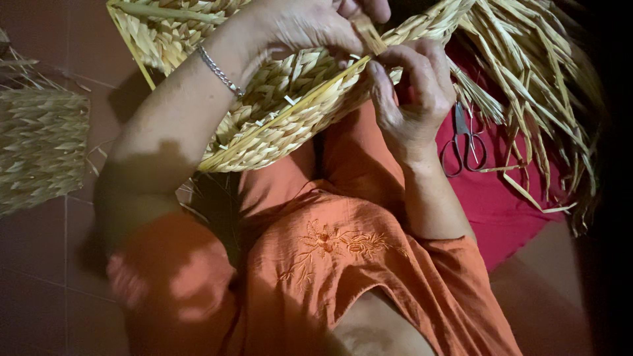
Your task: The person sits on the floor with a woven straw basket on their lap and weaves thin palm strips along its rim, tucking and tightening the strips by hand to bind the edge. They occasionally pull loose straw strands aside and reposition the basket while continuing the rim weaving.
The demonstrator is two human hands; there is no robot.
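Observation:
A woven straw basket [277, 118] rests on my lap, its plaited wall facing up. My left hand [303, 26], with a silver bracelet on the wrist, presses on the basket's upper edge and pinches a flat straw strand [368, 33]. My right hand [412, 92] grips the same strand and the basket rim just below, fingers curled tight. Loose unwoven straw ends [527, 79] fan out from the basket to the right.
Small dark scissors [465, 142] lie on a red cloth [501, 204] right of my right wrist. Another woven straw piece [39, 148] lies on the brown tiled floor [39, 277] at the left. My orange embroidered clothing fills the bottom.

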